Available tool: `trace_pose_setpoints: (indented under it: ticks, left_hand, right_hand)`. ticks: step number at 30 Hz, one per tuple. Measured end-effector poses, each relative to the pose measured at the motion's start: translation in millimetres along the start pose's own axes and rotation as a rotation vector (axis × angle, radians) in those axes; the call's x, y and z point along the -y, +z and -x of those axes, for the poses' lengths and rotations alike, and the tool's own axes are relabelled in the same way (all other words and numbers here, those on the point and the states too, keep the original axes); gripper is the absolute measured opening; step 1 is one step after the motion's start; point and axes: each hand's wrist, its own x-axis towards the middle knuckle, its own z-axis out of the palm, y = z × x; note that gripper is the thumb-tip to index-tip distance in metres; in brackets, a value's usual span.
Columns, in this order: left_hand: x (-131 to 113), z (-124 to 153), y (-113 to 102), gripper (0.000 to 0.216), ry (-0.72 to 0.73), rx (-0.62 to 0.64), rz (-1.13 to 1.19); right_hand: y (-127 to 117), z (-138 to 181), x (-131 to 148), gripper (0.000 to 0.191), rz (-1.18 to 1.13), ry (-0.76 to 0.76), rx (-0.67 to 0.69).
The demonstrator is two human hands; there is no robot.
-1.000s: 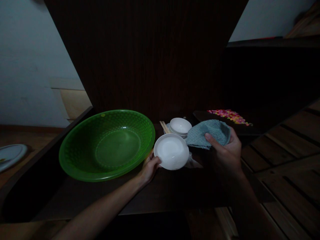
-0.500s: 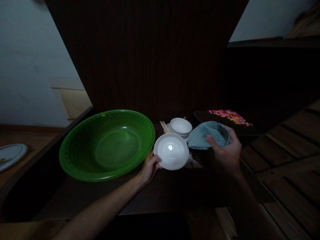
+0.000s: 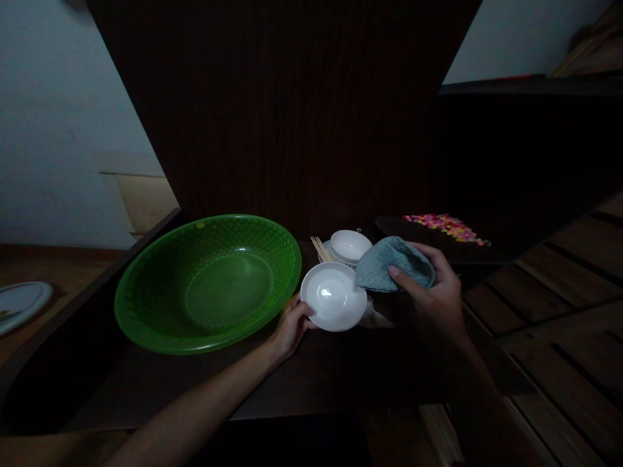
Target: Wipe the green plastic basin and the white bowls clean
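Observation:
My left hand (image 3: 291,326) grips the near-left rim of a small white bowl (image 3: 333,296), which is tilted toward me just above the dark table. My right hand (image 3: 431,292) is closed on a bunched grey-blue cloth (image 3: 392,263), whose left edge overlaps the bowl's right rim. Behind the bowl sits a stack of small white bowls (image 3: 350,246) with wooden chopsticks (image 3: 320,248) lying at its left.
A large green plastic basin (image 3: 207,280) sits on the dark table (image 3: 302,379) to the left of the bowl. A dark tray with coloured bits (image 3: 445,227) lies at the back right. A white plate (image 3: 19,303) is on the far left. Wooden slats (image 3: 559,305) run along the right.
My right hand has carried the cloth leftward until it reaches the held bowl's right rim. The left hand and the bowl have barely moved.

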Motion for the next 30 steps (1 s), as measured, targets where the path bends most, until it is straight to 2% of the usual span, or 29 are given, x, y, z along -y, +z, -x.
trace_pose_setpoints:
  ticks: [8, 14, 16, 18, 21, 25, 30]
  left_hand:
    - [1, 0, 1, 0.038, -0.002, -0.016, -0.014]
    - [0, 0, 2, 0.033, -0.012, -0.016, -0.029]
    - [1, 0, 1, 0.029, -0.009, -0.011, -0.033]
    - [2, -1, 1, 0.026, -0.005, -0.007, -0.037]
    - [1, -1, 2, 0.024, -0.002, -0.001, -0.038]
    - [-1, 1, 3, 0.031, -0.017, 0.014, -0.033]
    - [1, 0, 2, 0.035, -0.020, 0.019, -0.047]
  right_hand:
    - [2, 3, -1, 0.051, -0.082, 0.076, 0.163]
    - [14, 10, 1, 0.041, -0.218, 0.235, 0.319]
    - [21, 14, 3, 0.041, -0.225, 0.273, 0.413]
    - [28, 17, 3, 0.042, -0.171, 0.271, 0.561]
    - [36, 20, -1, 0.040, 0.100, 0.125, 0.706]
    - [43, 23, -12, 0.051, 0.474, -0.134, 0.709]
    - [52, 27, -23, 0.050, 0.656, -0.366, 0.691]
